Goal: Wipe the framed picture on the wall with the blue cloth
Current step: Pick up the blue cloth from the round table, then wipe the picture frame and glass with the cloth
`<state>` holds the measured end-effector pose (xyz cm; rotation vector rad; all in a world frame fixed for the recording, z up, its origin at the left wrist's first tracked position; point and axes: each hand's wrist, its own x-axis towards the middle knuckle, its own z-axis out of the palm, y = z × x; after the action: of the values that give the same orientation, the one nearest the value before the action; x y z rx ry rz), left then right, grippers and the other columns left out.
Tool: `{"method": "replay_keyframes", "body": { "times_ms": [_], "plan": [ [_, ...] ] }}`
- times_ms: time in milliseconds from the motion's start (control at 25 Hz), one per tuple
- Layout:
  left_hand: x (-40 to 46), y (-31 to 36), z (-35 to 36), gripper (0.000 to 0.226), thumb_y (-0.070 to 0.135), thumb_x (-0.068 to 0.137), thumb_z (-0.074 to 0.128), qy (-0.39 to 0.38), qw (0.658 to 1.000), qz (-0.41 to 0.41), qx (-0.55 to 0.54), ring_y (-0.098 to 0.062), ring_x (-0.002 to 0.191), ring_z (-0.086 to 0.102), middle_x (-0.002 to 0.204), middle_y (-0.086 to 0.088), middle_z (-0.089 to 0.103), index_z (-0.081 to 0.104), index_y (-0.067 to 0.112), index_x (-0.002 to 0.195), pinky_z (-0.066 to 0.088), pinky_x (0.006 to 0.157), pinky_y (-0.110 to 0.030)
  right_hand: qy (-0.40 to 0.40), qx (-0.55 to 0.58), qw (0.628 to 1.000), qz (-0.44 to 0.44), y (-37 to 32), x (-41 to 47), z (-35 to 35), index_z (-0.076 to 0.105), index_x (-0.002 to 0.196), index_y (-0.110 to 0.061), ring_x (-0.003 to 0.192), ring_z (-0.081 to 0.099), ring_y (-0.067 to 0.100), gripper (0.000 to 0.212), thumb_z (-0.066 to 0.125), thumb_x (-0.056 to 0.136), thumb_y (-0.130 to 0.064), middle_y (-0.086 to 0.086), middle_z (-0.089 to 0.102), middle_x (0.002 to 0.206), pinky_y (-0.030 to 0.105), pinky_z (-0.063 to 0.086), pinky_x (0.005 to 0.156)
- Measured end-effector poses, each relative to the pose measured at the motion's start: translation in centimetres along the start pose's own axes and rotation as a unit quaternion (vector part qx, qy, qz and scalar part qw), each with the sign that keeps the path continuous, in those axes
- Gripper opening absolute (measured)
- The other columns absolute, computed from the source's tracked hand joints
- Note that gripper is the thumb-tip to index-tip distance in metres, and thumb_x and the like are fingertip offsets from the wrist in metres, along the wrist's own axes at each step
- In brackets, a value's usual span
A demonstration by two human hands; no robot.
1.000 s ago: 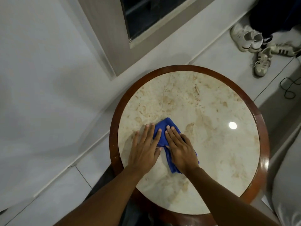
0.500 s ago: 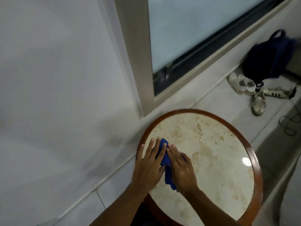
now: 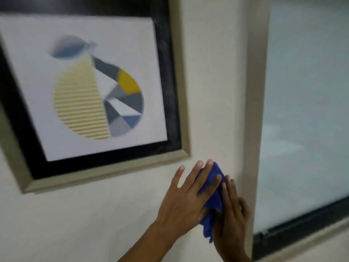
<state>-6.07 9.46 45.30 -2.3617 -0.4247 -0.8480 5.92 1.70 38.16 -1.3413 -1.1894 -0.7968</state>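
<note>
While a cream wall (image 3: 113, 220) is filling most of the view, a frosted window (image 3: 306, 110) is taking up the right side, its pale surround (image 3: 255, 91) running down beside it and a dark lower rail (image 3: 302, 227) crossing the bottom right corner. Hanging on the wall at upper left, tilted in this view, is the framed picture (image 3: 90, 87): a muted gold outer frame (image 3: 113, 170), a black inner border (image 3: 168, 82) and a white print showing an abstract pear shape in yellow stripes with grey, blue and yellow segments. Below the frame's lower right corner and apart from it, both hands are holding the blue cloth (image 3: 211, 201) between them, near the window surround. The left hand (image 3: 187, 199) is lying over the cloth with fingers spread and extended, and the right hand (image 3: 231, 212) is pressing against it from the other side, fingers straight; neither is clenched. The cloth's lower end is dangling beneath the palms.
</note>
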Motion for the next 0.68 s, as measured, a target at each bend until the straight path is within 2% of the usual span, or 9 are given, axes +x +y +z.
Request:
{"method": "replay_keyframes", "body": {
  "times_ms": [120, 200, 280, 360, 440, 480, 560, 600, 680],
  "plan": [
    [3.9, -7.9, -6.6, 0.067, 0.054, 0.103, 0.023, 0.079, 0.994, -0.034, 0.065, -0.029, 0.154, 0.006, 0.168, -0.011, 0.009, 0.014, 0.018, 0.159, 0.007, 0.122, -0.054, 0.089, 0.055, 0.994, -0.038, -5.5, 9.3, 3.5, 0.031, 0.148, -0.007, 0.141, 0.035, 0.028, 0.046, 0.028, 0.107, -0.028, 0.001, 0.023, 0.160, 0.039, 0.034, 0.104],
    [6.2, -12.4, -9.1, 0.070, 0.058, 0.102, 0.025, 0.095, 0.988, -0.068, 0.098, -0.029, 0.154, 0.003, 0.168, -0.012, 0.008, 0.014, 0.019, 0.159, 0.007, 0.122, -0.054, 0.120, 0.078, 0.988, -0.053, -8.1, 14.7, 5.7, 0.028, 0.150, -0.007, 0.141, 0.036, 0.030, 0.048, 0.033, 0.106, -0.027, 0.006, 0.028, 0.157, 0.040, 0.035, 0.105],
    [7.6, -15.9, -10.1, 0.073, 0.060, 0.101, 0.022, 0.066, 0.986, -0.110, 0.110, -0.031, 0.154, -0.001, 0.168, -0.013, 0.003, 0.011, 0.019, 0.159, 0.009, 0.122, -0.058, 0.094, 0.064, 0.992, -0.049, -9.3, 18.2, 8.2, 0.032, 0.147, -0.002, 0.140, 0.036, 0.032, 0.048, 0.038, 0.104, -0.022, 0.015, 0.032, 0.154, 0.047, 0.041, 0.102],
    [8.2, -18.5, -9.9, 0.078, 0.065, 0.098, 0.024, 0.023, 0.985, -0.116, 0.125, -0.035, 0.153, -0.006, 0.167, -0.015, -0.003, 0.008, 0.019, 0.159, 0.014, 0.119, -0.061, 0.035, 0.042, 0.998, -0.022, -9.5, 19.2, 10.3, 0.033, 0.146, 0.002, 0.140, 0.034, 0.032, 0.053, 0.044, 0.100, -0.021, 0.016, 0.029, 0.154, 0.052, 0.045, 0.099],
    [8.0, -20.3, -9.1, 0.085, 0.071, 0.095, 0.029, 0.003, 0.984, -0.096, 0.150, -0.037, 0.153, -0.005, 0.167, -0.017, -0.001, 0.011, 0.019, 0.159, 0.018, 0.118, -0.061, 0.001, 0.029, 0.999, -0.018, -9.0, 18.4, 11.6, 0.022, 0.150, -0.003, 0.140, 0.033, 0.033, 0.061, 0.043, 0.099, -0.028, 0.013, 0.023, 0.156, 0.053, 0.046, 0.099],
    [7.8, -21.1, -8.8, 0.088, 0.075, 0.093, 0.030, 0.003, 0.984, -0.087, 0.153, -0.037, 0.153, -0.002, 0.167, -0.017, 0.002, 0.014, 0.019, 0.159, 0.018, 0.118, -0.060, 0.002, 0.014, 0.999, -0.029, -8.4, 17.8, 12.1, 0.018, 0.151, -0.004, 0.140, 0.033, 0.033, 0.061, 0.037, 0.101, -0.033, 0.013, 0.021, 0.157, 0.051, 0.046, 0.100],
    [7.5, -22.0, -8.1, 0.095, 0.081, 0.089, 0.032, 0.027, 0.985, -0.081, 0.148, -0.035, 0.154, 0.004, 0.168, -0.016, 0.006, 0.017, 0.019, 0.158, 0.016, 0.118, -0.058, 0.002, -0.036, 0.998, -0.054, -7.1, 16.9, 13.0, 0.021, 0.148, -0.001, 0.143, 0.025, 0.030, 0.060, 0.021, 0.103, -0.041, 0.011, 0.015, 0.162, 0.045, 0.039, 0.105],
    [7.6, -22.2, -7.8, 0.096, 0.083, 0.088, 0.032, 0.041, 0.985, -0.082, 0.149, -0.034, 0.154, 0.006, 0.168, -0.015, 0.007, 0.017, 0.019, 0.158, 0.015, 0.119, -0.057, 0.003, -0.064, 0.996, -0.058, -6.8, 16.9, 13.6, 0.023, 0.146, 0.002, 0.146, 0.018, 0.027, 0.061, 0.016, 0.102, -0.040, 0.009, 0.009, 0.163, 0.041, 0.031, 0.109],
    [7.6, -22.4, -7.2, 0.094, 0.082, 0.089, 0.033, 0.066, 0.982, -0.105, 0.144, -0.033, 0.154, 0.007, 0.168, -0.013, 0.008, 0.017, 0.020, 0.158, 0.011, 0.120, -0.055, 0.012, -0.103, 0.994, -0.043, -6.9, 17.3, 14.3, 0.016, 0.149, 0.000, 0.150, 0.001, 0.020, 0.061, 0.009, 0.102, -0.038, 0.005, -0.003, 0.164, 0.035, 0.013, 0.115]
  ]
}}
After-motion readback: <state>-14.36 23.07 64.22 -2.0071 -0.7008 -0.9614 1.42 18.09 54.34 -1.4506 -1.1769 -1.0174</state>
